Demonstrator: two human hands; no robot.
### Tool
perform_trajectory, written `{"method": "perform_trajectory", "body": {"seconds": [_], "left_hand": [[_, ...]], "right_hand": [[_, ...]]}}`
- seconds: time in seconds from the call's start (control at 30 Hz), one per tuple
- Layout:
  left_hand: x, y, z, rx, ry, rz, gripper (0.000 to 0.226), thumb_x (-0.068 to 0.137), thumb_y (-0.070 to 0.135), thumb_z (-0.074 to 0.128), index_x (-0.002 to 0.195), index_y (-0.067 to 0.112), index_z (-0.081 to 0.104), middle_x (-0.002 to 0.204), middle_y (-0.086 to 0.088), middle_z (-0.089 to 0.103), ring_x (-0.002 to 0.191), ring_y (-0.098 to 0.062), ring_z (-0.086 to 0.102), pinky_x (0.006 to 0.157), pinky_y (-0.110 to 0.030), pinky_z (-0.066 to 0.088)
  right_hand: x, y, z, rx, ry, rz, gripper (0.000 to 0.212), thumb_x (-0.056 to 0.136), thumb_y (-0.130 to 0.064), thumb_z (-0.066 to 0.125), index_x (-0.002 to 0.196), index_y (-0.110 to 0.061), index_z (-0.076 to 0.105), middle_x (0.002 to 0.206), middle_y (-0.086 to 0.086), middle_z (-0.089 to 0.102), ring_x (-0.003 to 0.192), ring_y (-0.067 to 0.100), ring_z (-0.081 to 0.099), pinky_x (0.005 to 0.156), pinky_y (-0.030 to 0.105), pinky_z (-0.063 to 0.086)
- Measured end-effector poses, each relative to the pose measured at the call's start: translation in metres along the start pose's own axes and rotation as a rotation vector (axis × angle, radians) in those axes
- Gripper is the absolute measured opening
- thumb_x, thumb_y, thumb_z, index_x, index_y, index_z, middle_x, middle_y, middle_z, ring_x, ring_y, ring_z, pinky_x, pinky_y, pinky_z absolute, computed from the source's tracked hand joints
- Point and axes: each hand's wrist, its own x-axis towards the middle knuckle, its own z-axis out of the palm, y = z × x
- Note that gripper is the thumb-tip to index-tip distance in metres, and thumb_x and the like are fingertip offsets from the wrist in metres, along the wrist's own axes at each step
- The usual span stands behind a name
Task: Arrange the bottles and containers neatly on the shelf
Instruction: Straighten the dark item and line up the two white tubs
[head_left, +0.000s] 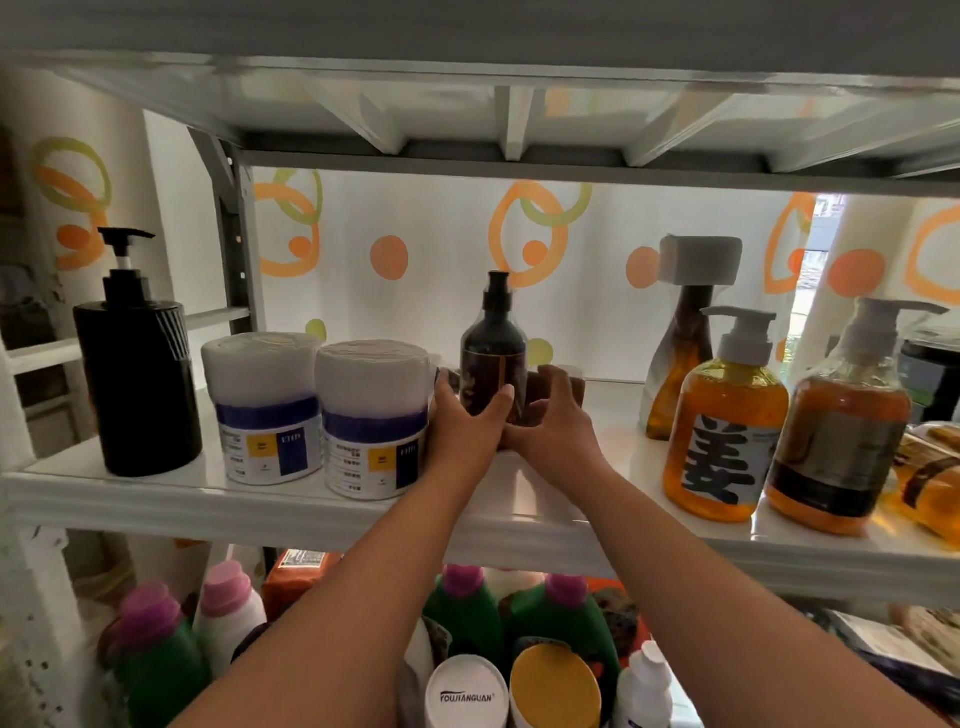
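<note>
A dark brown spray bottle (493, 348) with a black cap stands upright at the middle of the white shelf (322, 512). My left hand (465, 423) grips its lower body from the left, thumb across the front. My right hand (553, 421) curls round a brown object (563, 389) just right of the bottle; I cannot tell what that object is. Two white tubs (265, 410) (371, 421) with blue bands stand side by side left of my hands. A black pump bottle (137, 379) stands at the far left.
On the shelf's right stand an amber pump bottle (724, 441) with a large character label, a second amber pump bottle (839, 447), and behind them a tall amber bottle (678, 364) with a white block cap. Green bottles (467, 613) and capped containers crowd the lower shelf.
</note>
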Motion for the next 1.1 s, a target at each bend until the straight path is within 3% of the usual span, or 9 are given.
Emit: {"method": "perform_trajectory", "body": {"seconds": [0.13, 0.27, 0.4, 0.57, 0.73, 0.9, 1.1], "left_hand": [[0.000, -0.001, 0.003, -0.132, -0.092, -0.011, 0.067, 0.091, 0.044, 0.050, 0.147, 0.023, 0.019, 0.143, -0.005, 0.044, 0.130, -0.025, 0.043, 0.105, -0.035, 0.035], [0.006, 0.001, 0.000, -0.195, -0.088, -0.117, 0.050, 0.097, 0.046, 0.030, 0.141, 0.022, 0.035, 0.133, -0.006, 0.053, 0.121, -0.024, 0.049, 0.105, -0.042, 0.037], [0.004, 0.002, 0.001, -0.186, -0.117, -0.132, 0.050, 0.099, 0.044, 0.024, 0.144, 0.022, 0.031, 0.136, -0.006, 0.050, 0.126, -0.023, 0.045, 0.096, -0.031, 0.032], [0.001, 0.003, -0.001, -0.200, -0.109, -0.128, 0.050, 0.099, 0.043, 0.027, 0.145, 0.024, 0.027, 0.138, -0.004, 0.048, 0.128, -0.022, 0.043, 0.094, -0.034, 0.033], [-0.003, -0.001, 0.000, -0.187, -0.151, -0.056, 0.047, 0.096, 0.035, 0.043, 0.140, 0.022, 0.031, 0.120, 0.002, 0.053, 0.112, -0.015, 0.050, 0.093, -0.030, 0.039], [-0.003, -0.006, 0.004, -0.082, -0.168, -0.005, 0.060, 0.093, 0.037, 0.047, 0.146, 0.026, 0.021, 0.138, -0.003, 0.049, 0.128, -0.022, 0.045, 0.108, -0.042, 0.037], [-0.003, -0.006, 0.004, -0.037, -0.128, -0.012, 0.067, 0.091, 0.041, 0.047, 0.148, 0.029, 0.012, 0.147, -0.006, 0.039, 0.134, -0.025, 0.039, 0.111, -0.046, 0.033]], "right_hand": [[-0.001, 0.011, 0.008, 0.036, -0.009, 0.006, 0.078, 0.072, -0.036, 0.076, 0.136, -0.024, 0.034, 0.119, 0.003, 0.062, 0.109, 0.020, 0.060, 0.091, 0.030, 0.048], [0.001, 0.017, 0.008, 0.090, -0.057, 0.033, 0.075, 0.073, -0.032, 0.076, 0.137, -0.027, 0.036, 0.124, 0.001, 0.060, 0.115, 0.019, 0.057, 0.100, 0.036, 0.046], [0.002, 0.020, 0.010, 0.049, -0.084, 0.025, 0.076, 0.073, -0.028, 0.077, 0.138, -0.028, 0.037, 0.123, -0.002, 0.061, 0.114, 0.017, 0.058, 0.102, 0.039, 0.046], [0.003, 0.021, 0.010, 0.023, -0.078, 0.025, 0.074, 0.072, -0.032, 0.077, 0.136, -0.026, 0.040, 0.120, -0.004, 0.064, 0.111, 0.015, 0.059, 0.100, 0.037, 0.047], [-0.002, 0.019, 0.004, 0.050, -0.078, 0.005, 0.060, 0.076, -0.025, 0.075, 0.129, -0.028, 0.047, 0.114, -0.004, 0.065, 0.102, 0.011, 0.059, 0.092, 0.028, 0.047], [-0.002, 0.019, 0.003, 0.054, -0.093, -0.018, 0.055, 0.078, -0.024, 0.072, 0.128, -0.031, 0.050, 0.112, -0.004, 0.066, 0.102, 0.012, 0.061, 0.090, 0.027, 0.047], [-0.001, 0.019, 0.004, 0.052, -0.110, -0.020, 0.056, 0.081, -0.023, 0.069, 0.132, -0.033, 0.047, 0.116, -0.005, 0.066, 0.106, 0.012, 0.060, 0.091, 0.027, 0.047]]}}
